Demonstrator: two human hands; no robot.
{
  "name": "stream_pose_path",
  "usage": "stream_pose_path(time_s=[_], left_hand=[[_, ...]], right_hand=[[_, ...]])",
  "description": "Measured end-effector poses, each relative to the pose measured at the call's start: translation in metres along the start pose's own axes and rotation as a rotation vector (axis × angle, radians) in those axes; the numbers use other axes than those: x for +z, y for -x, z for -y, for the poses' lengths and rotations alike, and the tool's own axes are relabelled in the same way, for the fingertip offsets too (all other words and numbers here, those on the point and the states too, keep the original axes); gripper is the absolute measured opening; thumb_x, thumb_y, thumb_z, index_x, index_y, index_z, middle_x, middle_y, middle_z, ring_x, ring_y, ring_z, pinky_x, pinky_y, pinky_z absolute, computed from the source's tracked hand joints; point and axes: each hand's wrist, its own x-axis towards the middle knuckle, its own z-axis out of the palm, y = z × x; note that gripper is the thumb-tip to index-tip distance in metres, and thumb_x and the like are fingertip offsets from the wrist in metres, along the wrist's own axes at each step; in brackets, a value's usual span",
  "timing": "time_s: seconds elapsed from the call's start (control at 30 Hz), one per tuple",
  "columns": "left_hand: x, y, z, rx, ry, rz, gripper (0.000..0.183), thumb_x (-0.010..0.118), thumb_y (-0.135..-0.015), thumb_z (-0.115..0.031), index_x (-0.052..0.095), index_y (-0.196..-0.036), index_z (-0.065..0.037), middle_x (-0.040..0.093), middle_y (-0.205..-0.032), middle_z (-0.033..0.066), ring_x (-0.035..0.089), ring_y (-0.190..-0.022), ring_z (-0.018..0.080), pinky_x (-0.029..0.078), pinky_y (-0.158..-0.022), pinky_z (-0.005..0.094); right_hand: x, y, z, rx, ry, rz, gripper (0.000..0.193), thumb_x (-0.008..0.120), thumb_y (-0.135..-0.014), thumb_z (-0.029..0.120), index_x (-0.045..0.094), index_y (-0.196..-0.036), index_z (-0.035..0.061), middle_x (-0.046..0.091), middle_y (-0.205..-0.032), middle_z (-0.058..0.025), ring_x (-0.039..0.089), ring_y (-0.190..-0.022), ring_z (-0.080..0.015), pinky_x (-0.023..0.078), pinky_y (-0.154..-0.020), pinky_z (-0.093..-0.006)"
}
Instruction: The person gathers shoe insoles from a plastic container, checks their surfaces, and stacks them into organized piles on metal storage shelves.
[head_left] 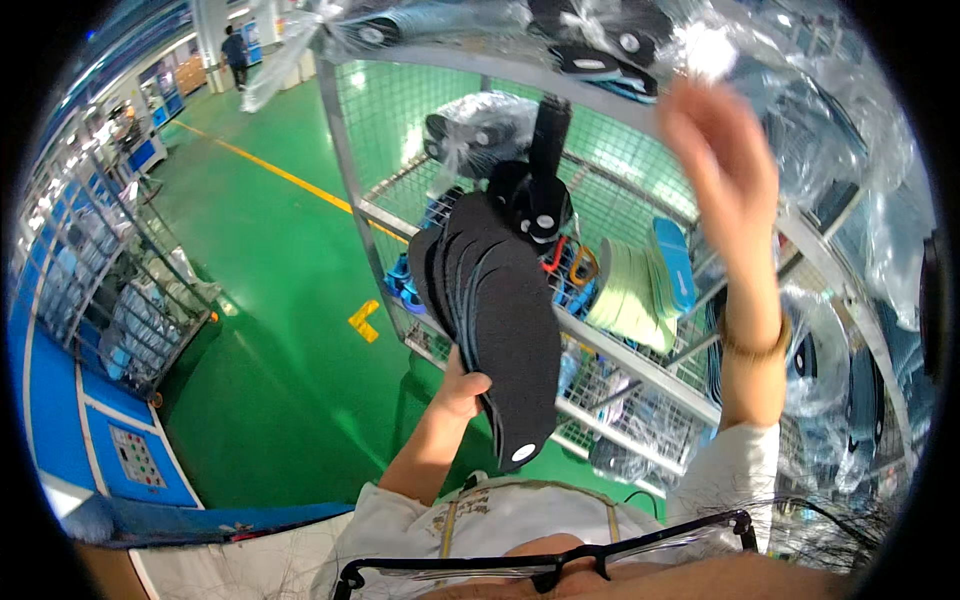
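Note:
My left hand is closed around the edge of a fanned stack of black insoles with grey-blue undersides. The stack is held upright in front of my body, a white oval mark near its lower end. Raised at the right, my right hand is smeared by motion, so its fingers cannot be read. It is close to clear plastic bags and to black insoles on the upper shelf of a metal rack. Behind the held stack, more black insoles rest on the middle shelf.
The wire-mesh rack also carries pale green insoles, a blue insole and red and orange looped handles. Left are a wheeled mesh cart and a blue machine panel. A person is far off on the green floor.

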Motion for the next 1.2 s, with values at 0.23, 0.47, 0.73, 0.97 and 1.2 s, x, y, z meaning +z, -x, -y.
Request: stream_pose_path(time_s=[0.23, 0.47, 0.73, 0.97, 1.2], left_hand=[[0.067, -0.022, 0.057, -0.056, -0.231, 0.15, 0.071, 0.069, -0.057, -0.008, 0.032, -0.117, 0.004, 0.045, -0.11, 0.0134, 0.046, -0.101, 0.0209, 0.037, -0.086, 0.0326], [0.149, -0.004, 0.141, -0.145, -0.366, 0.313, 0.069, 0.072, -0.057, -0.006, 0.034, -0.115, 0.002, 0.047, -0.107, 0.0091, 0.046, -0.096, 0.015, 0.038, -0.081, 0.0275], [0.26, 0.034, 0.257, -0.335, -0.229, 0.451, 0.059, 0.065, -0.061, -0.003, 0.036, -0.112, 0.002, 0.049, -0.103, 0.0106, 0.049, -0.095, 0.0183, 0.038, -0.084, 0.0316], [0.303, 0.069, 0.358, -0.658, -0.027, 0.276, 0.054, 0.059, -0.064, -0.008, 0.036, -0.112, 0.0, 0.047, -0.103, 0.0091, 0.048, -0.093, 0.0193, 0.039, -0.083, 0.0311], [0.292, 0.071, 0.399, -0.847, 0.091, 0.218, 0.048, 0.05, -0.067, -0.008, 0.036, -0.111, 0.003, 0.05, -0.098, 0.0155, 0.053, -0.086, 0.0261, 0.047, -0.073, 0.036]], right_hand=[[-0.038, 0.184, 0.069, 0.562, 0.008, 0.332, 0.109, 0.076, -0.051, 0.034, 0.008, -0.127, -0.0016, 0.027, -0.124, -0.0242, 0.035, -0.112, -0.032, 0.032, -0.089, -0.0388], [-0.108, 0.272, 0.09, 0.712, -0.276, -0.051, 0.1, 0.074, -0.056, 0.011, 0.006, -0.129, 0.0031, 0.017, -0.13, -0.0175, 0.029, -0.116, -0.0294, 0.032, -0.091, -0.0394], [-0.233, 0.363, 0.151, 0.782, 0.07, -0.366, 0.111, 0.08, -0.044, 0.028, 0.011, -0.128, 0.0022, 0.024, -0.124, -0.0151, 0.037, -0.107, -0.0271, 0.037, -0.084, -0.038], [-0.312, 0.427, 0.184, 0.771, 0.287, -0.861, 0.062, 0.068, -0.064, 0.004, 0.035, -0.116, -0.0019, 0.041, -0.102, -0.0075, 0.047, -0.091, -0.0156, 0.04, -0.076, -0.0242], [-0.399, 0.468, 0.185, 0.716, -0.059, -1.302, 0.035, 0.057, -0.075, 0.006, 0.045, -0.108, -0.0003, 0.053, -0.098, -0.0066, 0.051, -0.088, -0.0113, 0.041, -0.078, -0.0243]])
